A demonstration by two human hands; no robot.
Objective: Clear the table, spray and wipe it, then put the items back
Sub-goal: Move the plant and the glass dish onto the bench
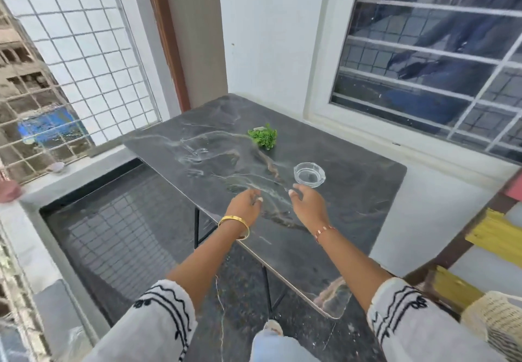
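My table is dark marble-patterned stone on thin black legs, pushed into a white-walled corner below a barred window. A small green plant sits near its far edge, a clear glass ashtray toward the right edge. My left hand and right hand hover mid-table, fingers loosely curled, holding nothing. A wire grille stands left.

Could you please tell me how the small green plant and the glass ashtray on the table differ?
The green plant is opaque, leafy and bushy; the glass ashtray is clear, smooth and low. The plant stands farther back near the wall, while the ashtray sits closer, just beyond the right hand. Both rest on the dark marble table, and neither is touched by a hand.
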